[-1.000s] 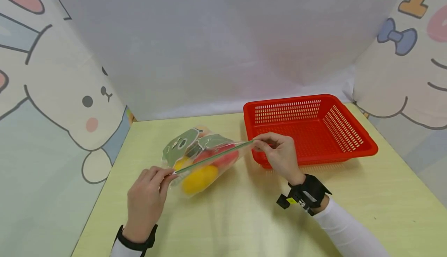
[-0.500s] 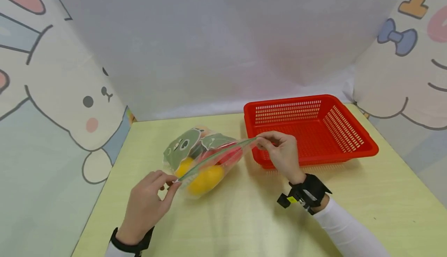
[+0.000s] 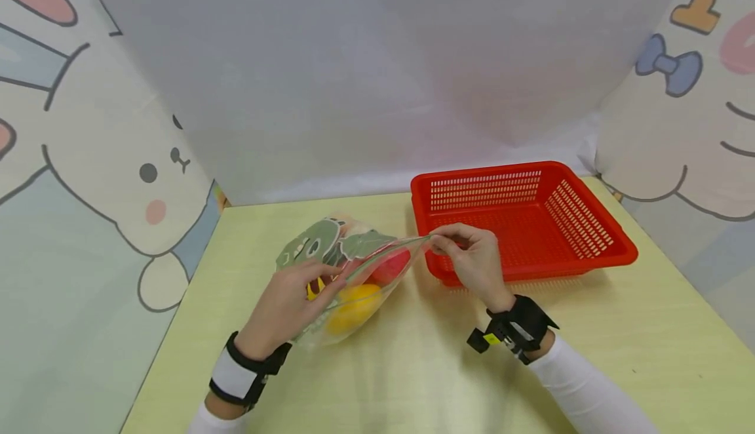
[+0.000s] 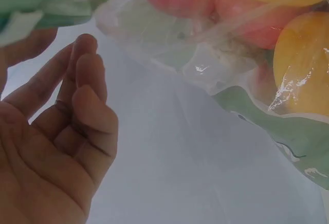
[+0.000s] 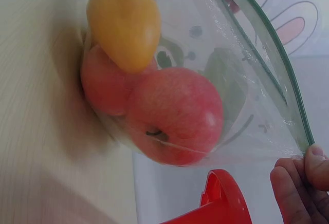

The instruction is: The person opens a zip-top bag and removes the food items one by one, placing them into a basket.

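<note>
A clear zip bag point(image 3: 371, 247) with a green animal print lies on the table, bulging with fruit. In the right wrist view, red apples point(image 5: 175, 116) and a yellow fruit point(image 5: 123, 23) show through the plastic. My right hand point(image 3: 474, 260) pinches the right end of the green zip strip point(image 5: 288, 70) between thumb and forefinger. Toward the middle of the mouth, thumb and forefinger of my left hand point(image 3: 286, 303) pinch the bag's upper lip. The two lips stand apart there. The left fingertips are partly hidden by the bag in the left wrist view.
A red plastic basket point(image 3: 531, 269) stands just behind and right of my right hand, on the pale yellow table point(image 3: 413, 375). A white backdrop point(image 3: 377, 80) rises behind the table, with cartoon-printed panels point(image 3: 106, 191) at both sides.
My left hand has left the zip's left end and moved right and up along the mouth. The zip's two edges have spread apart on the left. My right hand stays at its end.
</note>
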`<state>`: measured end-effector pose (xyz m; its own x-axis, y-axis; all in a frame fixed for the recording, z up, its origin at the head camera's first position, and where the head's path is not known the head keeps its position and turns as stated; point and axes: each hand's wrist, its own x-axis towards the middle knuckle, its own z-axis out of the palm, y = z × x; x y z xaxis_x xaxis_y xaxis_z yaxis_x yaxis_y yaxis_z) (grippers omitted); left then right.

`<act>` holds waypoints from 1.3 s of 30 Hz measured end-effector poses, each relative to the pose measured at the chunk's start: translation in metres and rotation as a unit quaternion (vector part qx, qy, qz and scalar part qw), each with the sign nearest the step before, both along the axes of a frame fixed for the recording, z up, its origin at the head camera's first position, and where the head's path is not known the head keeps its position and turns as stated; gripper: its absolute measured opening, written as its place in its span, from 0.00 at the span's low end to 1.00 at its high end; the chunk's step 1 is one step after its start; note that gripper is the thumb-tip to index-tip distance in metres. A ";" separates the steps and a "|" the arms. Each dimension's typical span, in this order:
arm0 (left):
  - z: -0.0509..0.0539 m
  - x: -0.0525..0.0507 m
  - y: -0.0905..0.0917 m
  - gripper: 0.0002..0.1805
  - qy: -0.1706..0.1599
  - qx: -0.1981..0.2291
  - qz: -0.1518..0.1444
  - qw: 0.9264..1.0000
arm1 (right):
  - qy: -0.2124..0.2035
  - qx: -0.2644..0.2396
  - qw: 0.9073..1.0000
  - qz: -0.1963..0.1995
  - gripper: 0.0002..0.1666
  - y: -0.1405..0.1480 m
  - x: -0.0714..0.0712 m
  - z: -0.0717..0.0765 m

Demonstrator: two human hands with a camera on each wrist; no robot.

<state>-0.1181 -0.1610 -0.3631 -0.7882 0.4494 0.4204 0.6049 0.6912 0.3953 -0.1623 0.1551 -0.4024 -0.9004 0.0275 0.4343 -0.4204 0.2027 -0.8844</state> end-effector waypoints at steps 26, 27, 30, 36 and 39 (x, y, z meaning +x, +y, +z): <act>-0.002 -0.006 0.014 0.06 0.099 0.065 0.081 0.990 | 0.041 0.083 0.996 0.008 0.12 0.000 0.018 0.000; -0.002 -0.006 0.014 0.06 0.101 0.066 0.085 0.989 | 0.050 0.096 0.994 0.004 0.13 0.001 0.020 0.001; 0.000 -0.006 0.016 0.07 0.110 0.066 0.096 0.987 | 0.105 0.152 0.982 -0.025 0.16 0.000 0.028 0.004; 0.002 -0.007 0.020 0.07 0.119 0.062 0.105 0.985 | 0.291 0.247 0.924 -0.018 0.13 -0.015 0.047 0.017; 0.003 -0.007 0.021 0.06 0.122 0.059 0.106 0.985 | 0.342 0.309 0.886 0.045 0.15 -0.032 0.050 0.024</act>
<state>-0.1250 -0.1402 -0.3600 -0.7284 0.2214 0.6485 0.5385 0.7702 0.3419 -0.1120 0.1235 -0.3784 -0.4074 -0.4642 0.7865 -0.8543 0.4980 -0.1486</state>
